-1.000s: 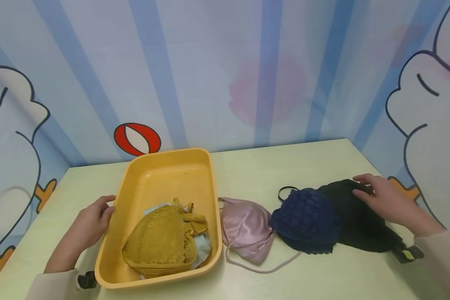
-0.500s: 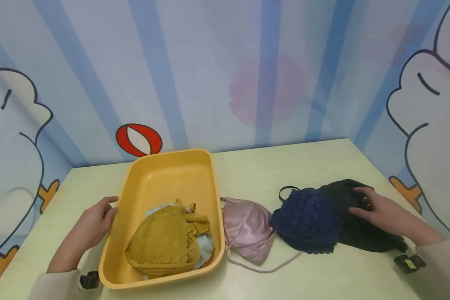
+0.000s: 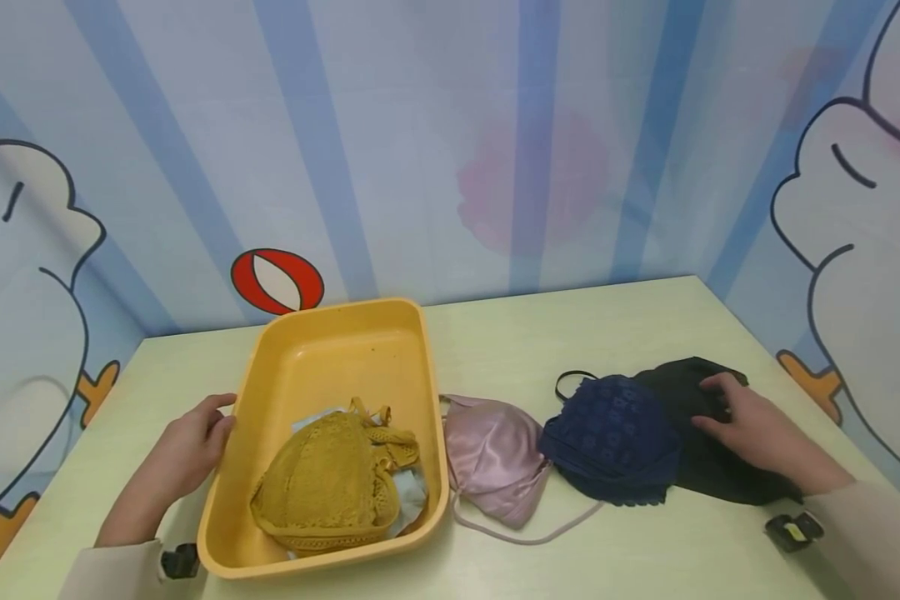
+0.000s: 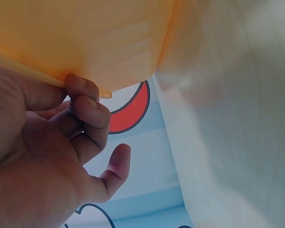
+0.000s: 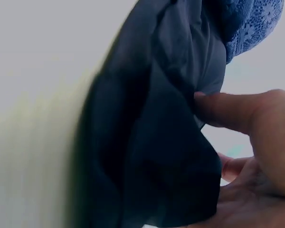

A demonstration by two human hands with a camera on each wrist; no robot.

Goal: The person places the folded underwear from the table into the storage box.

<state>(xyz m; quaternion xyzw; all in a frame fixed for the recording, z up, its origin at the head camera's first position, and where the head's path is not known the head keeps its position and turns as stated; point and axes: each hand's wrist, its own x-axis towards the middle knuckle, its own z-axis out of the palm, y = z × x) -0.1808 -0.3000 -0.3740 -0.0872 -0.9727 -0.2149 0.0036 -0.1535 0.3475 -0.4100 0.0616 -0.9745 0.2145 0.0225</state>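
At the left rim of a yellow plastic tray point(image 3: 345, 350), my left hand point(image 3: 183, 454) has its fingers curled against the edge; the left wrist view shows the fingertips at the lip. A mustard lace bra point(image 3: 322, 483) lies in the tray, over a pale blue-grey garment point(image 3: 411, 500) that is mostly hidden. My right hand point(image 3: 761, 433) rests on a black bra point(image 3: 701, 450), thumb and forefinger apart. In the right wrist view the thumb touches the dark cloth, and its other fingers are partly hidden. Next to it lie a navy lace bra point(image 3: 615, 442) and a pink satin bra point(image 3: 495, 458).
All of this lies on a pale wooden table point(image 3: 540, 342). A patterned backdrop point(image 3: 435, 150) stands along its back and sides. A thin pink strap point(image 3: 540, 543) trails on the table in front of the pink bra.
My right hand has shifted slightly left and down across the black bra. The tray and left hand have moved a little to the right in view. The other bras lie much as before.
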